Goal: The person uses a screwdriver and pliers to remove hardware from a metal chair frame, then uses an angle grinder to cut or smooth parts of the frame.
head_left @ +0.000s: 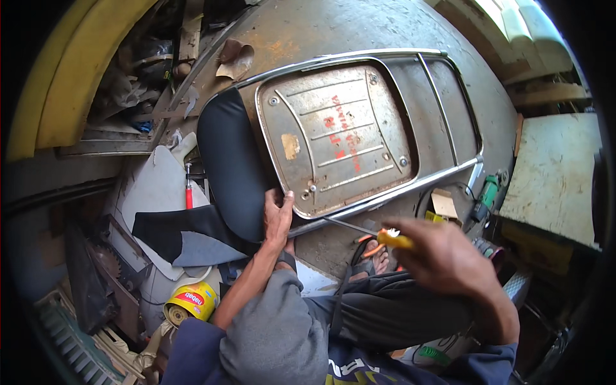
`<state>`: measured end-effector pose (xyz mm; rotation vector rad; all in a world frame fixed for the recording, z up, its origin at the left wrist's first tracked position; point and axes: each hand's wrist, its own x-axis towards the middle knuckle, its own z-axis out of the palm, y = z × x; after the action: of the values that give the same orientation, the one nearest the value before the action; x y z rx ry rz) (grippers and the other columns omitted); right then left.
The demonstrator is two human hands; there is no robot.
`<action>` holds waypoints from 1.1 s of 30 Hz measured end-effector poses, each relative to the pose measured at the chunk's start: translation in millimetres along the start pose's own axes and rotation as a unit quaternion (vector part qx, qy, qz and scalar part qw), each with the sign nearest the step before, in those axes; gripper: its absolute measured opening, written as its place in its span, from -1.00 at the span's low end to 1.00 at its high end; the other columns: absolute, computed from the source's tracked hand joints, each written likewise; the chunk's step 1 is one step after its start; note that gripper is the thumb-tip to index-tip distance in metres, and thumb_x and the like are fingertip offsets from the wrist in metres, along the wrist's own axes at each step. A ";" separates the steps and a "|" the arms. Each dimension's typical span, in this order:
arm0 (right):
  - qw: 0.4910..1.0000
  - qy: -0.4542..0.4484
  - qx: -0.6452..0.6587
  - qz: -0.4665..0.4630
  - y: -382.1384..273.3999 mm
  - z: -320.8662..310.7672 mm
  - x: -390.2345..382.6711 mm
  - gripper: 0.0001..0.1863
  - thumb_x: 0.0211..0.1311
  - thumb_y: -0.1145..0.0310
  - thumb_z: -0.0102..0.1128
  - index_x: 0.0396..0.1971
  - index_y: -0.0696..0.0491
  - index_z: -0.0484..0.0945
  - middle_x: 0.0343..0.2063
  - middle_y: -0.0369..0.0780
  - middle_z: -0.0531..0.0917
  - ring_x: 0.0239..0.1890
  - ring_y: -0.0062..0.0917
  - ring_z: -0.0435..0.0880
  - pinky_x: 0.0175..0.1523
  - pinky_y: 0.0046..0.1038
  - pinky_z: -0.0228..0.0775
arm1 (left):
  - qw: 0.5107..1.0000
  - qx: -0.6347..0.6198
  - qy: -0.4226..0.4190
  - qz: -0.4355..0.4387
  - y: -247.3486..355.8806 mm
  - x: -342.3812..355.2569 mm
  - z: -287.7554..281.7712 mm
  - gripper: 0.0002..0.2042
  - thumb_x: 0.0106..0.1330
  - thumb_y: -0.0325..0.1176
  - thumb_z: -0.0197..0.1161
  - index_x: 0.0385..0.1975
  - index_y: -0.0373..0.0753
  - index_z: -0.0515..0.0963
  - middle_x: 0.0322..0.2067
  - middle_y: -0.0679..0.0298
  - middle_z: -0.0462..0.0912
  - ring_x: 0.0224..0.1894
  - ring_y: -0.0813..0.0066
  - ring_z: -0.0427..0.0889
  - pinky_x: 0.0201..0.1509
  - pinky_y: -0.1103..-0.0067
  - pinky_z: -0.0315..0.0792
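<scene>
A chrome tubular chair frame (438, 90) lies on the floor, holding a ribbed, rusty metal seat plate (359, 115) with red lettering and a black padded piece (231, 154) at its left. My left hand (277, 215) grips the plate's lower-left corner, fingers curled over the rim beside the padding. My right hand (443, 260) is closed on a yellow-handled screwdriver (394, 237); its shaft reaches to the plate's near edge. Black fabric pieces (179, 228) lie left of my left hand.
A red-handled tool (189, 196), yellow can (186, 301) and circular blade (112, 266) sit left. A green power tool (486, 199), open box (444, 203) and pale board (545, 167) are right. Clutter fills a shelf (128, 83) upper left. My knees and sandalled foot (375, 260) are below.
</scene>
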<state>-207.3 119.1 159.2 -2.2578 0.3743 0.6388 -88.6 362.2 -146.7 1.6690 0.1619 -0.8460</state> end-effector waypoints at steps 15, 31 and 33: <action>0.767 0.279 0.494 0.302 137.3 257.5 -96.5 -0.50 0.29 0.43 0.25 0.22 0.20 0.48 -0.23 -0.29 0.64 -0.36 -0.69 0.53 -0.26 -0.61 0.41 | 0.939 -0.206 -0.103 -0.256 12.0 16.5 3.2 -0.61 0.24 -0.65 0.18 0.06 -0.73 0.39 0.01 -0.21 0.55 0.06 0.01 0.62 0.25 0.10 0.52; 0.798 0.202 0.493 0.282 135.9 223.9 -61.0 -0.56 0.29 0.42 0.26 0.15 0.21 0.56 -0.15 -0.26 0.69 -0.20 -0.66 0.58 -0.07 -0.59 0.43 | 0.945 -0.202 -0.119 -0.229 -1.7 14.8 -6.9 -0.54 0.21 -0.66 0.19 0.13 -0.67 0.38 0.10 -0.17 0.54 0.15 0.07 0.58 0.35 0.27 0.40; 0.796 0.176 0.495 0.300 131.7 218.2 -58.5 -0.58 0.30 0.40 0.25 0.13 0.21 0.58 -0.15 -0.24 0.71 -0.17 -0.63 0.61 -0.03 -0.57 0.44 | 0.943 -0.207 -0.122 -0.231 1.1 15.2 -5.8 -0.54 0.22 -0.65 0.20 0.13 -0.66 0.38 0.11 -0.17 0.53 0.15 0.08 0.58 0.33 0.28 0.41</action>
<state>-386.6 193.6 -16.0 -1.1825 1.3033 0.1907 -74.5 362.1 -154.7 1.1307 0.5369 -1.2649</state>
